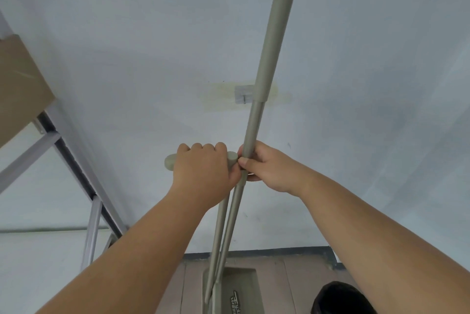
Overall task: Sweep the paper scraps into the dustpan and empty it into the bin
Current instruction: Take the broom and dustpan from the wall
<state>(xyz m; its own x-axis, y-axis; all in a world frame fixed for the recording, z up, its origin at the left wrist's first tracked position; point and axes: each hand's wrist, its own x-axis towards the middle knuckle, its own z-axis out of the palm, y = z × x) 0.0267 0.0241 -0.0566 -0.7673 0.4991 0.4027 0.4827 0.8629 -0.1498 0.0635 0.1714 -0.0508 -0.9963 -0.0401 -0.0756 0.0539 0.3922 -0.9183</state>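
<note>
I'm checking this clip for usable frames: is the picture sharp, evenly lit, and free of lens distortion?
Head view: soft, even light with no glare or hard shadows; the left hand and right hand are fairly sharp; the wide-angle lens splays the metal frame and broom handle outward; the dustpan looks slightly soft.

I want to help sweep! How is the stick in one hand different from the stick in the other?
The broom pole rises far above the right hand, which grips it partway along; the dustpan handle ends at the left hand, which wraps its crosswise top grip. The broom pole thickens in steps higher up; the dustpan handle looks even below the hand. Both are the same grey-green and reach down to the dustpan.
</note>
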